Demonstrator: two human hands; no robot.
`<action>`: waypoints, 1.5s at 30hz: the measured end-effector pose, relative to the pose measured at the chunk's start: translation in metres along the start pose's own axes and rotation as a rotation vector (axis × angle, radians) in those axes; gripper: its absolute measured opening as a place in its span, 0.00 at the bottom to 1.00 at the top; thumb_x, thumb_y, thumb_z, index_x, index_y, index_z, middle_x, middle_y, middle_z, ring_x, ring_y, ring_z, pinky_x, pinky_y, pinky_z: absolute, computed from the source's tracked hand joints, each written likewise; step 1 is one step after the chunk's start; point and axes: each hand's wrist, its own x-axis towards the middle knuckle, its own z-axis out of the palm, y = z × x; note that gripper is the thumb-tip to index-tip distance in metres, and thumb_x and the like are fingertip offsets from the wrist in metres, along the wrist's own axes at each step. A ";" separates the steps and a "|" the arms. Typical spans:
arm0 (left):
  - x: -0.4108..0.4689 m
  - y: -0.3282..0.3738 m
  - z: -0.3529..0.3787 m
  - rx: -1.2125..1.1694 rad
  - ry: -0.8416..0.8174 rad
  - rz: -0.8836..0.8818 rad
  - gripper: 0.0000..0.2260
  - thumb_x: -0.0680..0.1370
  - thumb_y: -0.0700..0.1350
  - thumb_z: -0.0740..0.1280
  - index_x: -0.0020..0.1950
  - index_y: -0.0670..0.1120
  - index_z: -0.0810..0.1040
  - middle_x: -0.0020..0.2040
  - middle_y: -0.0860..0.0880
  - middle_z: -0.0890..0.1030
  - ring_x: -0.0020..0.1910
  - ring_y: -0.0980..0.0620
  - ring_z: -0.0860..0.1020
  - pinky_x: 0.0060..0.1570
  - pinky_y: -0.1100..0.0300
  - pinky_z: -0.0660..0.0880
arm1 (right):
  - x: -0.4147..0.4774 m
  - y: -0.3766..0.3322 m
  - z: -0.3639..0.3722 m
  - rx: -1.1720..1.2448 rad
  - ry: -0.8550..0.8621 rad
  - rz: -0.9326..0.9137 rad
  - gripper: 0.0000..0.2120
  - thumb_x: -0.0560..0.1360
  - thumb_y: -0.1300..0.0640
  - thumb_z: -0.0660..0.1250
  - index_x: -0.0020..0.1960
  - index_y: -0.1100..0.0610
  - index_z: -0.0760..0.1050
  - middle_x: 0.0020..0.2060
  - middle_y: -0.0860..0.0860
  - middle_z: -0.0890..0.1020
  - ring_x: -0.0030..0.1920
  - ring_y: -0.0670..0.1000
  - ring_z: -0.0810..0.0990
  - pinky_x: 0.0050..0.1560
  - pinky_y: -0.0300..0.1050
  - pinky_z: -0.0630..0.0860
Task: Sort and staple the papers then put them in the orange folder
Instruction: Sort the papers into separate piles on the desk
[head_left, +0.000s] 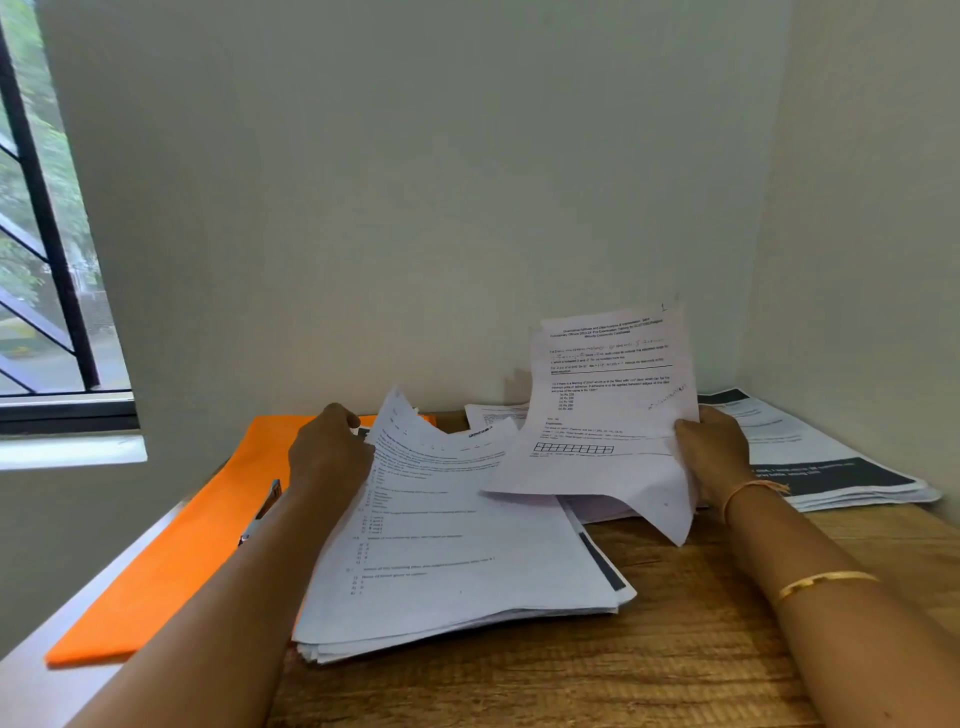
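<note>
Head view, only 1 angle.

- Right hand (714, 452): fingers closed on the right edge of the lifted sheets (608, 405). They're held up off the desk (701, 649), printed face toward the camera, lower corner drooping over the main stack (457, 545).
- Left hand (330, 452): fingers curled at the far-left corner of the main stack, where the top page bends upward. Looks like a pinch on that corner, but the fingertips are hidden behind the paper.
- Main stack sits mid-desk between both forearms, long axis running away from the person, edges ragged.
- Sorted pile (831, 467) with dark banner pages lies flat at far right, just beyond the right hand.
- Orange folder (171, 545) lies flat, left of the main stack, partly under the left forearm, long axis diagonal from near-left to far-centre. Left hand is clearly nearer to it.
- Blue-and-silver tool (262, 512) rests on the folder beside the left forearm; probably the stapler, too blurred to confirm.

Judgement: sorting is in hand, nothing stapled or filed yet. The lifted sheets likely go right, so that's the right hand's move.
</note>
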 end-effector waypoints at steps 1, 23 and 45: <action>0.001 -0.001 0.000 0.002 0.008 0.000 0.15 0.75 0.38 0.67 0.61 0.43 0.73 0.58 0.43 0.79 0.57 0.43 0.74 0.45 0.58 0.67 | 0.000 0.000 0.000 0.006 -0.006 0.004 0.15 0.79 0.63 0.56 0.64 0.61 0.72 0.63 0.59 0.75 0.60 0.61 0.73 0.53 0.45 0.66; -0.010 0.006 -0.006 -0.186 0.266 0.173 0.10 0.82 0.46 0.58 0.53 0.40 0.73 0.47 0.42 0.78 0.43 0.46 0.70 0.40 0.56 0.63 | -0.014 -0.019 0.005 0.220 -0.206 0.052 0.15 0.79 0.63 0.59 0.66 0.63 0.71 0.61 0.58 0.76 0.49 0.54 0.73 0.47 0.45 0.69; -0.020 0.026 0.003 -0.653 -0.019 0.217 0.11 0.82 0.40 0.57 0.64 0.47 0.67 0.42 0.52 0.79 0.37 0.59 0.76 0.32 0.63 0.67 | -0.038 -0.027 0.040 0.199 -0.380 -0.173 0.08 0.78 0.60 0.63 0.56 0.55 0.77 0.51 0.50 0.82 0.51 0.50 0.80 0.56 0.43 0.74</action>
